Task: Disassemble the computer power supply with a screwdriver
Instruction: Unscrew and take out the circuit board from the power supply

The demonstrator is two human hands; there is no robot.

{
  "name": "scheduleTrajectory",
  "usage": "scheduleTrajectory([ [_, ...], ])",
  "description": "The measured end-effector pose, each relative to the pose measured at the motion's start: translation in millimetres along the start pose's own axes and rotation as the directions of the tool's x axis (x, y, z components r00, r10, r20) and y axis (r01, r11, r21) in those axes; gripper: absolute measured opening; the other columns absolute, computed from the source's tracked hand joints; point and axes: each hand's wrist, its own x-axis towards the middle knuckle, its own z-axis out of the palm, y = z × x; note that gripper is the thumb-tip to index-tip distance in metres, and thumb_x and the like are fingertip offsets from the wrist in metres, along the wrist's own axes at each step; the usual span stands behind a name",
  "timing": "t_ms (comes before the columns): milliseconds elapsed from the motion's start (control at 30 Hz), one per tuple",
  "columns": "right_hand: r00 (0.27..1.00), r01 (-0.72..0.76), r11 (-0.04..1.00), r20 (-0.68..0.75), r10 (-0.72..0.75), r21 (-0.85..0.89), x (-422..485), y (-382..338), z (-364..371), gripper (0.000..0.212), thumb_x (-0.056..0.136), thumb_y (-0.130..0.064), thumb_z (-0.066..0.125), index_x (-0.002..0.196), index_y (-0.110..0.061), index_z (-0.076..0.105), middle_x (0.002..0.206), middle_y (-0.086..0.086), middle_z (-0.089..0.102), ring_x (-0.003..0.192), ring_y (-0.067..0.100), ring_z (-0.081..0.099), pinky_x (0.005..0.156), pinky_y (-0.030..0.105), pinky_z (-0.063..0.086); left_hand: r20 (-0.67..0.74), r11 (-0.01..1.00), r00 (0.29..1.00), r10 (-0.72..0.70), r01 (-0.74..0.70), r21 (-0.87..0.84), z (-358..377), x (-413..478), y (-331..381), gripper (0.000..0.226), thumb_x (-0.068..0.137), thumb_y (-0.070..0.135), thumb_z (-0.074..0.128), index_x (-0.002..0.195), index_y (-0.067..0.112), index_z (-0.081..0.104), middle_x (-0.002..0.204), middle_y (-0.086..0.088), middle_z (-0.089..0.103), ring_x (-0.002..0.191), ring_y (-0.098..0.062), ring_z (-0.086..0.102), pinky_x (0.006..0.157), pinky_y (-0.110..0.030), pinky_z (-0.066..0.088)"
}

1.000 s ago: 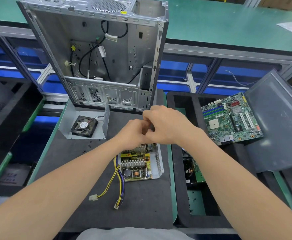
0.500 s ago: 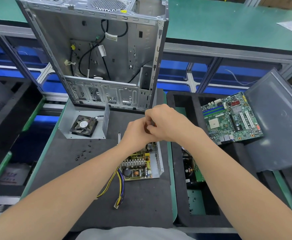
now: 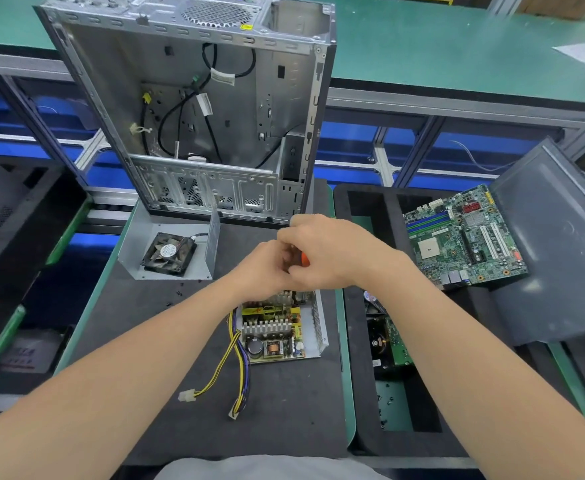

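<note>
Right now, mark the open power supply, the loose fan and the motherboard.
power supply (image 3: 267, 329), head view, on the finned heatsink of its board.
fan (image 3: 169, 251), head view, on the round hub label.
motherboard (image 3: 427, 249), head view, on the pale square CPU socket.

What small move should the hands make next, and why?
Probably turn the screwdriver to loosen a screw at the far end of the power supply: the right hand grips it above that end, the left hand alongside, and the board sits in its casing.
</note>
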Motion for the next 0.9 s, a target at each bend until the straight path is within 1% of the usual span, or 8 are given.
scheduleTrajectory([
  [67, 0.996, -0.046, 0.998, -0.080, 0.042, -0.047, 0, -2, 6, 0.015, 0.091, -0.038, 0.057, 0.095, -0.026, 0.049, 0.091, -0.005, 0.050, 0.080, 0.020, 0.057, 0.061, 0.033, 0.046, -0.049, 0.995, 0.999, -0.022, 0.026, 0.094, 1, 3, 1, 0.012, 0.072, 0.030, 0.069, 0.067, 0.033, 0.058, 0.065, 0.010, 0.064, 0.064, -0.007, 0.058, 0.050, -0.012, 0.039],
  [133, 0.989, -0.099, 0.994, -0.119, 0.093, -0.048, 1, -4, 10, 0.019, 0.094, -0.041, 0.053, 0.096, -0.023, 0.052, 0.087, -0.002, 0.054, 0.078, 0.024, 0.060, 0.059, 0.033, 0.045, -0.098, 0.979, 0.995, -0.006, 0.025, 0.200, 8, 5, 1, 0.032, 0.083, 0.016, 0.066, 0.063, 0.035, 0.049, 0.062, 0.014, 0.055, 0.061, -0.009, 0.051, 0.046, -0.017, 0.034],
  [300, 0.964, -0.218, 0.976, -0.149, 0.218, 0.020, 4, -6, 15, 0.013, 0.100, -0.030, 0.053, 0.100, -0.017, 0.056, 0.078, -0.002, 0.047, 0.074, 0.026, 0.058, 0.053, 0.030, 0.037, -0.193, 0.972, 0.981, -0.029, 0.073, 0.223, 25, 8, 7, 0.037, 0.084, 0.024, 0.073, 0.070, 0.037, 0.041, 0.065, 0.018, 0.051, 0.063, -0.005, 0.050, 0.051, -0.015, 0.032],
  [467, 0.965, -0.232, 0.970, -0.106, 0.239, 0.074, -2, 0, 10, 0.005, 0.092, -0.018, 0.060, 0.089, -0.017, 0.056, 0.084, 0.003, 0.058, 0.075, 0.025, 0.060, 0.054, 0.030, 0.040, -0.073, 0.997, 0.994, -0.076, 0.077, 0.024, 17, 4, 0, 0.035, 0.070, 0.041, 0.086, 0.090, 0.044, 0.058, 0.080, 0.025, 0.069, 0.077, 0.011, 0.063, 0.056, -0.008, 0.044],
  [567, 0.963, -0.249, 0.964, -0.085, 0.257, 0.091, -9, 1, 6, 0.010, 0.086, -0.018, 0.065, 0.083, -0.019, 0.055, 0.079, 0.001, 0.056, 0.069, 0.021, 0.056, 0.050, 0.027, 0.033, 0.009, 0.993, 0.998, -0.067, 0.066, 0.095, 9, 1, -8, 0.035, 0.076, 0.018, 0.081, 0.102, 0.032, 0.063, 0.083, 0.014, 0.069, 0.076, 0.009, 0.062, 0.060, -0.007, 0.044],
  [667, 0.962, -0.239, 0.967, -0.111, 0.249, 0.090, -12, -1, 3, 0.010, 0.087, -0.019, 0.065, 0.084, -0.018, 0.056, 0.081, 0.001, 0.056, 0.072, 0.023, 0.057, 0.051, 0.028, 0.032, 0.005, 0.986, 0.997, -0.075, 0.074, 0.149, 6, -1, -7, 0.032, 0.077, 0.002, 0.065, 0.094, 0.029, 0.065, 0.079, 0.017, 0.066, 0.075, 0.007, 0.061, 0.059, -0.006, 0.042],
  [800, 0.956, -0.236, 0.969, -0.161, 0.245, 0.072, -14, -3, 0, 0.009, 0.090, -0.019, 0.064, 0.087, -0.016, 0.056, 0.086, 0.003, 0.057, 0.076, 0.027, 0.059, 0.055, 0.031, 0.040, -0.095, 0.937, 0.991, -0.096, 0.122, 0.327, 16, -5, -1, 0.018, 0.079, 0.022, 0.066, 0.073, 0.039, 0.066, 0.088, 0.013, 0.059, 0.082, -0.008, 0.062, 0.063, -0.023, 0.045],
  [900, 0.956, -0.241, 0.970, -0.165, 0.245, 0.039, -15, -5, -1, 0.007, 0.090, -0.018, 0.063, 0.090, -0.012, 0.058, 0.087, 0.005, 0.057, 0.076, 0.030, 0.060, 0.061, 0.036, 0.050, -0.097, 0.808, 0.995, -0.031, 0.082, 0.584, 33, -8, -4, 0.009, 0.084, 0.034, 0.067, 0.083, 0.038, 0.075, 0.103, 0.008, 0.058, 0.093, -0.019, 0.061, 0.076, -0.034, 0.050],
])
